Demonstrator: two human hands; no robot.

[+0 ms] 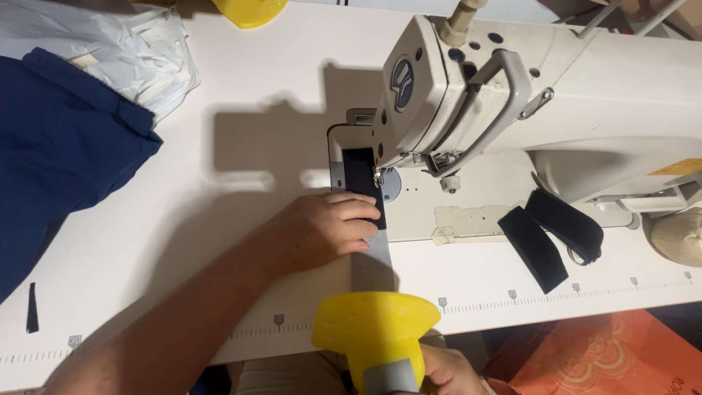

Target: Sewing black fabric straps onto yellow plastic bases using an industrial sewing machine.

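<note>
My left hand (322,230) lies flat on the white table, fingers pressing a narrow black fabric strip (360,175) that runs under the presser foot of a cream sewing machine (526,95). A grey band (376,256) continues from the strip toward me. My right hand (447,371) is at the table's near edge, gripping the grey stem of a yellow cone-shaped spool (376,322) wound with that band.
Two more black fabric pieces (552,234) lie on the machine bed to the right. Dark blue cloth (58,153) and white fabric (139,51) are piled at the left. Another yellow spool (250,11) stands at the far edge. A ruler scale runs along the table's front. An orange bag (614,358) sits below.
</note>
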